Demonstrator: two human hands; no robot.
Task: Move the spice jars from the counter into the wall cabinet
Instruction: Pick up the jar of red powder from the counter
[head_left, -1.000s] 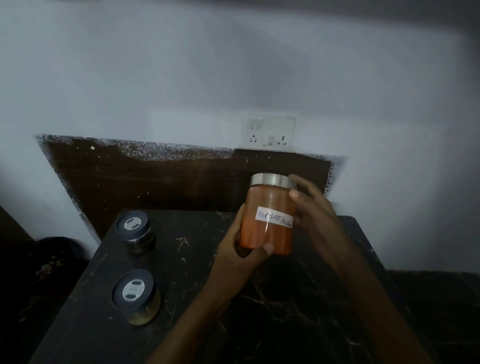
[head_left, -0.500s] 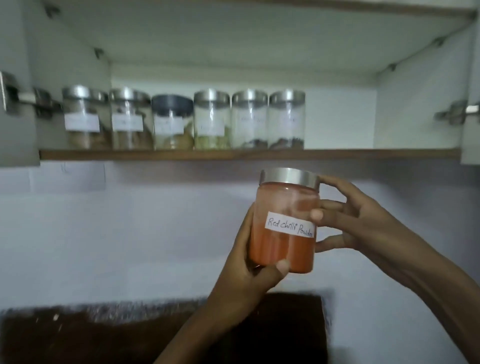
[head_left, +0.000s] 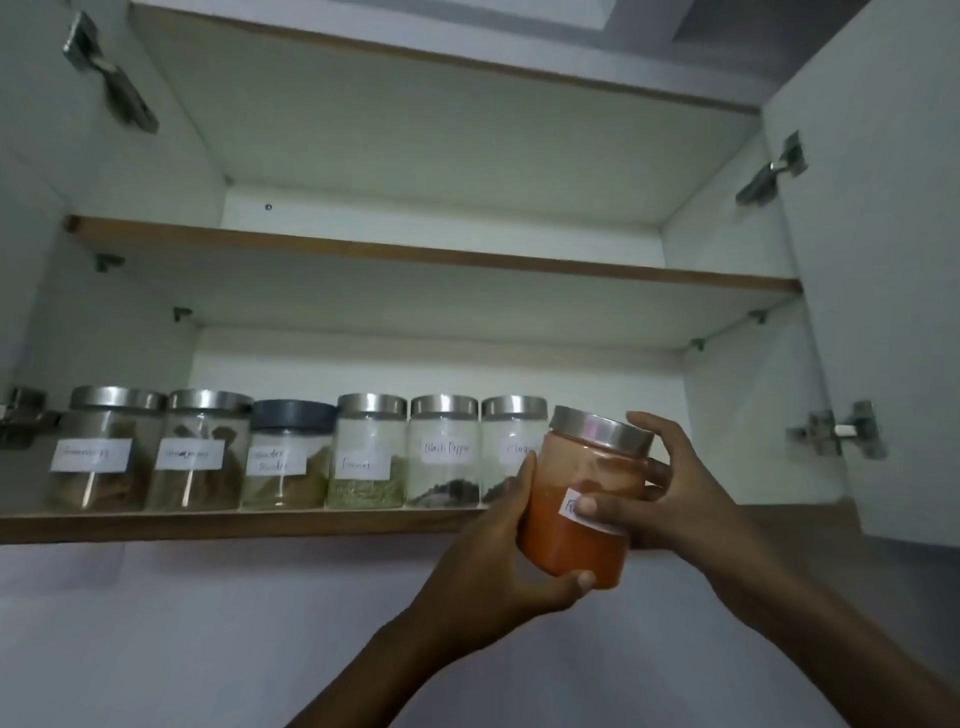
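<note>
Hands: left hand and right hand are being clamped around the chilli jar
Risk: clove jar is possibly being bumped while shelving

The jar I grip holds orange-red powder under a silver lid, with a white label. One shelved jar has a dark grey lid; the cabinet is white, edged brown.

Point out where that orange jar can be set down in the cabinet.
Bare room: the bottom shelf between the last jar in the row and the right cabinet wall, just behind the orange jar. The upper shelf shows nothing on it. Crowded: the bottom shelf's left and middle, six jars side by side.
</note>
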